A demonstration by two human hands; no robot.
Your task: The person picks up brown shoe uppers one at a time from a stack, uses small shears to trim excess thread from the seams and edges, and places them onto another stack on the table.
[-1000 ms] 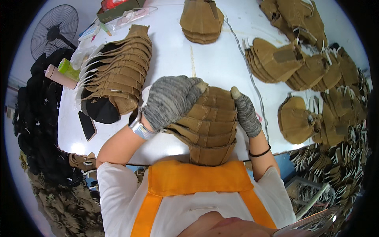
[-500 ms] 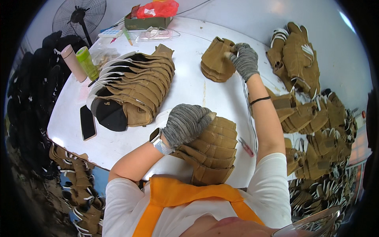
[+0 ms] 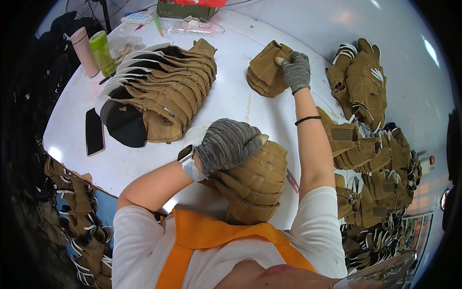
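Both my hands wear grey knitted gloves with bare fingertips showing. My left hand (image 3: 226,144) is closed over the top of a near stack of brown shoe uppers (image 3: 260,171), its thumb and forefinger pressed together; its other fingers are curled under, hiding exactly what they grip. Farther off, my right hand (image 3: 296,72) is closed at the right edge of a small stack of brown shoe uppers (image 3: 264,70), thumb on the top piece. A long overlapping row of brown shoe uppers (image 3: 178,96) with white and black linings lies left of them.
Red-handled thread snips (image 3: 292,181) lie right of the near stack. A phone (image 3: 95,131), pink bottle (image 3: 84,52) and green bottle (image 3: 102,53) stand or lie at left. A dark box (image 3: 185,10) sits at the back. More uppers (image 3: 363,86) are piled at right.
The view has shifted a little, so the table's contents sit differently in the picture. My right hand stays at the small stack and my left hand stays on the near stack.
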